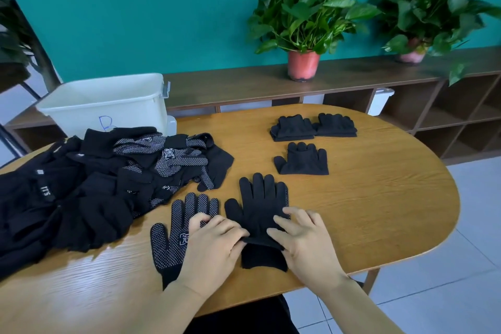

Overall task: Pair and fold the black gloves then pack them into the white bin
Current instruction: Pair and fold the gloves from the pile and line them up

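The fold could be lost or set crooked if the cuff is released before it is pressed flat, and the dotted glove, lying just beside and partly under the left grip, could be dragged askew. The glove is laid fingers-away on the worktop, well apart from the bin. Its raised cuff edge is pinched by the left grip, thumb against forefinger, while the right grip is spread, fingers pressed flat on the cloth
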A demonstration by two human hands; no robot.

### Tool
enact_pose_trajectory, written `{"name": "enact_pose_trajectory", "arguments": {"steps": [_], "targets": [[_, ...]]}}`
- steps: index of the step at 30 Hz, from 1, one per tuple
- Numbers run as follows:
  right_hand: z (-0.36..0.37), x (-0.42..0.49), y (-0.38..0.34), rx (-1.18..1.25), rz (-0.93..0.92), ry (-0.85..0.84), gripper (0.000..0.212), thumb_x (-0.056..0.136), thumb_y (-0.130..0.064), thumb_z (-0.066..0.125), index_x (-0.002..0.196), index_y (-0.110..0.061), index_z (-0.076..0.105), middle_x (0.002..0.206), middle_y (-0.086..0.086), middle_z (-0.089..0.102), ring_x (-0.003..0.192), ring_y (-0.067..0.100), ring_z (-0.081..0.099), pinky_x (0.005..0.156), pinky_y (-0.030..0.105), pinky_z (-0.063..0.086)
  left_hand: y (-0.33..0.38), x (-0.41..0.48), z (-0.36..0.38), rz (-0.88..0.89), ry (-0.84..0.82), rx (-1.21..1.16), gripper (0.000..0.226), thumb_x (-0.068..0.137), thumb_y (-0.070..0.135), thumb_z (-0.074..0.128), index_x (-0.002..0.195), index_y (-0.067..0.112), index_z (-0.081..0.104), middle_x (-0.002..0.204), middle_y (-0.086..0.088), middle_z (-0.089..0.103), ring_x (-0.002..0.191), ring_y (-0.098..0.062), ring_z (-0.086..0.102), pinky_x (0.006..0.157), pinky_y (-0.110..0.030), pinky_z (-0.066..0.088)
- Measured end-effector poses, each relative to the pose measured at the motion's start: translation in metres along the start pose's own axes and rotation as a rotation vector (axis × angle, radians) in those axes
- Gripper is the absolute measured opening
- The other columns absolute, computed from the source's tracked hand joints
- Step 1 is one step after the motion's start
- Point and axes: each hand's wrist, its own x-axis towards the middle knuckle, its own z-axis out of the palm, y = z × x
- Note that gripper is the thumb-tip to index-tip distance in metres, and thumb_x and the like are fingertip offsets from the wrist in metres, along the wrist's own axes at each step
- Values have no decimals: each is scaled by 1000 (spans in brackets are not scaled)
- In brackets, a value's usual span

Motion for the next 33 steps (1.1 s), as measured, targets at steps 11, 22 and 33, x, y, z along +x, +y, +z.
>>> {"name": "enact_pose_trajectory", "arguments": {"steps": [11, 22, 33], "targets": [[-9, -8, -7, 21, -49, 61, 34, 59, -8, 64, 88, -23, 75, 98, -5, 72, 105, 25, 61, 85, 34, 36, -2, 3, -6, 0, -117, -22, 19, 69, 25, 67, 84, 35, 73, 88, 22, 68, 81, -2, 65, 99, -36, 27], [-3, -12, -7, -62, -77, 106, 38, 78, -5, 40, 85, -20, 75, 97, 1, 72, 106, 26, 57, 87, 35, 36, -4, -5, -6, 93, -82, 66, 26, 87, 24, 50, 87, 30, 75, 92, 18, 68, 83, -8, 66, 103, -41, 31], [-6, 23, -14, -8, 183, 114, 40, 80, -8, 42, 100, -10, 76, 105, 5, 74, 111, 29, 63, 91, 37, 42, 1, 30, -8, -71, -131, -29, 37, 92, 11, 49, 122, 19, 69, 128, 3, 66, 122, -17, 57, 110, -40, 29]]}}
